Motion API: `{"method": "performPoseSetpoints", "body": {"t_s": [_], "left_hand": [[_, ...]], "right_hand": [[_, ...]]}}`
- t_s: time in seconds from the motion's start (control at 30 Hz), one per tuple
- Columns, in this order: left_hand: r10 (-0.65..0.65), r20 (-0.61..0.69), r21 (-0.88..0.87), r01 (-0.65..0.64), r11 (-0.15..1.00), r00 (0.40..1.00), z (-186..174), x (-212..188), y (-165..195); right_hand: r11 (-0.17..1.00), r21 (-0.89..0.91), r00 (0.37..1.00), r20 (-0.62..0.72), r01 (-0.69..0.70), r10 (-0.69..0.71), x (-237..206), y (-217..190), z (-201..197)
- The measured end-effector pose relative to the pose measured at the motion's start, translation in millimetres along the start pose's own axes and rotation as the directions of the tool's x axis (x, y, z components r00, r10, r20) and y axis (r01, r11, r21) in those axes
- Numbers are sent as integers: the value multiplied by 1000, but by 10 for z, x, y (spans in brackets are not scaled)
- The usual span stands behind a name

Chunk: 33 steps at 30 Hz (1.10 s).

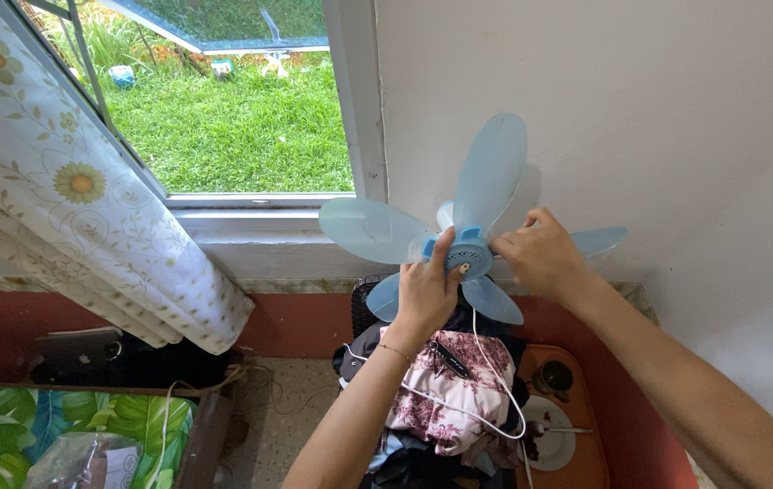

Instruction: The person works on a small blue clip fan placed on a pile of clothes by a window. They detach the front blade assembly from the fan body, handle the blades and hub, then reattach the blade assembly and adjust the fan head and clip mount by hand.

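Small blue fan, light, thin brittle-looking blades: my left hand grips its hub, my right hand pinches beside it—hub seems the safest hold.

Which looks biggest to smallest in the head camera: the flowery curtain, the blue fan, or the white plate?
1. Flowery curtain
2. Blue fan, held by the left hand and right hand; closeness enlarges it
3. White plate, far below

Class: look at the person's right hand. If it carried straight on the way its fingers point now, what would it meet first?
The right hand points leftward at the fan hub, which it already touches or nearly touches. It would probably press into the hub first, with the left hand just beyond.
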<state>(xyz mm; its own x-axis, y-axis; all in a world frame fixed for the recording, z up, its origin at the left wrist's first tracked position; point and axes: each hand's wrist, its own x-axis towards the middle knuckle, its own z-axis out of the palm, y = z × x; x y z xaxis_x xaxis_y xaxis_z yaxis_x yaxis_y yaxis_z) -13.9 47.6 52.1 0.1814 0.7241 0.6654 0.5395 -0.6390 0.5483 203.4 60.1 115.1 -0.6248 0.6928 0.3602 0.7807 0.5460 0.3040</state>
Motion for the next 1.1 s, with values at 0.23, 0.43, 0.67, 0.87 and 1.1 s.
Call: {"method": "performPoseSetpoints", "body": {"t_s": [0.23, 0.43, 0.67, 0.87, 1.1], "left_hand": [[7, 6, 14, -7, 1000, 1000, 16, 1, -3], [-69, 174, 123, 48, 991, 982, -86, 92, -72], [60, 103, 161, -76, 984, 993, -107, 89, -91], [0, 156, 169, -26, 985, 988, -143, 73, -94], [-103, 243, 188, 57, 981, 965, -166, 71, -112]], "right_hand": [[999, 37, 998, 62, -31, 29, -5, -26, -21], [989, -128, 991, 96, -79, 91, 9, -143, 123], [990, -65, 988, 84, -127, 132, -62, -146, 170], [986, -26, 978, 127, -163, 165, -59, -201, 109], [985, -48, 984, 55, -167, 170, -58, -250, 124]]}}
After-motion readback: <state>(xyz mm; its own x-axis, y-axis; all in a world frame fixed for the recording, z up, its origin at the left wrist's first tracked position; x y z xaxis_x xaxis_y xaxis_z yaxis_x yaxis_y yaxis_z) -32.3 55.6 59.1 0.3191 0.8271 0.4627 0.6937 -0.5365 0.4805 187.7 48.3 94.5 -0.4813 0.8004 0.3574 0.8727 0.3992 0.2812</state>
